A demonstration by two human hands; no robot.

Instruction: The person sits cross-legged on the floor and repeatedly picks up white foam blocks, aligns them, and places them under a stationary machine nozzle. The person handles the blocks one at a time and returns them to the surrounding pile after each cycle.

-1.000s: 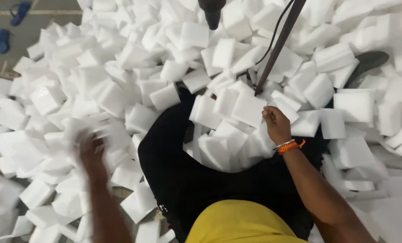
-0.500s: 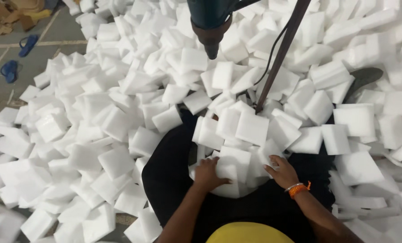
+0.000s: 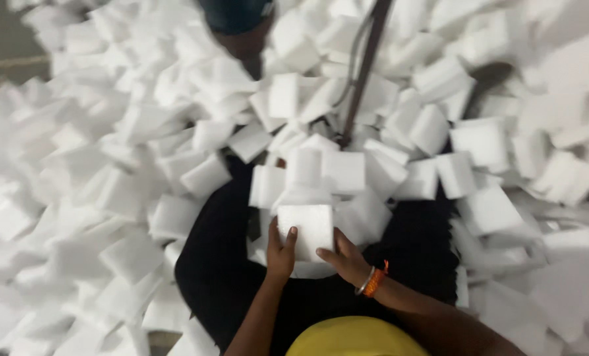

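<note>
head view, now: both hands closed about one white foam block (image 3: 305, 231), held upright over the lap. left hand (image 3: 280, 252) clasps the block's left edge, thumb laid on its front face, fingers behind and unseen; right hand (image 3: 344, 259) clasps the lower right edge, fingers curled under, a metal bangle and orange band (image 3: 371, 282) at the wrist. the block stands at the front of a small heap of like blocks (image 3: 321, 175) lying on black cloth (image 3: 228, 277) across the knees, and touches its neighbours behind. loose pile (image 3: 96, 171) of the same white blocks spread all round on the floor, left, right and beyond. dark pole (image 3: 363, 66) with a cable beside it rises from the heap toward the top edge; a blue-green tool body (image 3: 234, 13) hangs at the top, partly cut off. yellow garment (image 3: 353, 337) at the bottom edge. head view, one second ago and half a second ago: the left hand was out over the left pile, blurred, the right resting alone on the lap heap; half a second ago both hands had come in, pressed flat upon the heap. change: the hands have gone from gathering to a two-handed grip on a single block, lifted clear at the front. judged: one block now singled out from the heap and in hand.
</note>
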